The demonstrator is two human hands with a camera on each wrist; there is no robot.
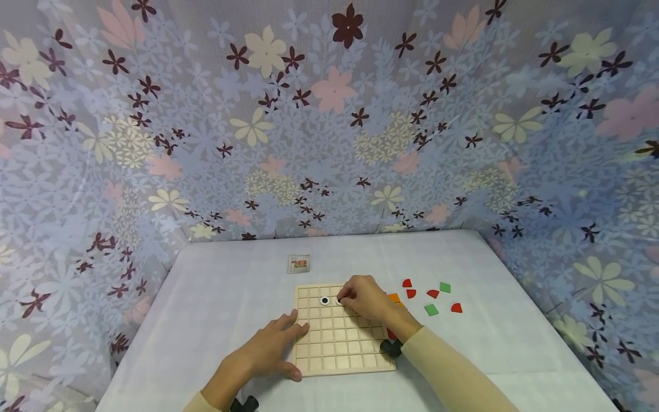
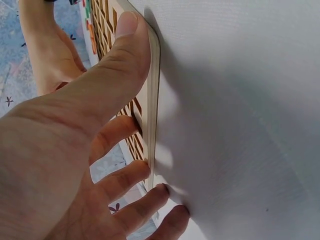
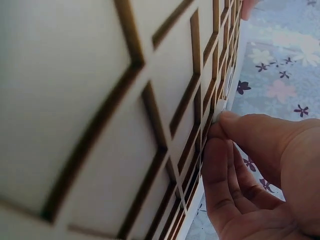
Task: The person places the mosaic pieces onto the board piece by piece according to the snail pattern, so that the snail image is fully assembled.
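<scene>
right hand [image 1: 366,298]: thumb and fingers pinching a small white tile [image 3: 220,111], mostly hidden by them; tile at the board's far rows, whether fully seated in a square cannot tell.
left hand [image 1: 270,346]: fingers spread, gripping nothing; thumb on the near left corner of the board, other fingertips along its left edge.
board: pale wooden square grid board [image 1: 334,346], flat on the bench, beneath the right fingers and just right of the left fingers.
dotted tile: white square tile with black round dot [image 1: 325,300], on the grid, just left of the right fingers.
card: small pale card with a coloured picture on a grid [image 1: 298,264], beyond the board, left of and farther out than the right fingers.
loose pieces: orange piece [image 1: 393,298], red quarter-round pieces [image 1: 456,308], green square pieces [image 1: 431,310], all right of the right fingers.
bench: white cloth-covered bench [image 1: 206,297], under everything.
backdrop: blue floral fabric [image 1: 329,143], beyond both hands' fingers.
</scene>
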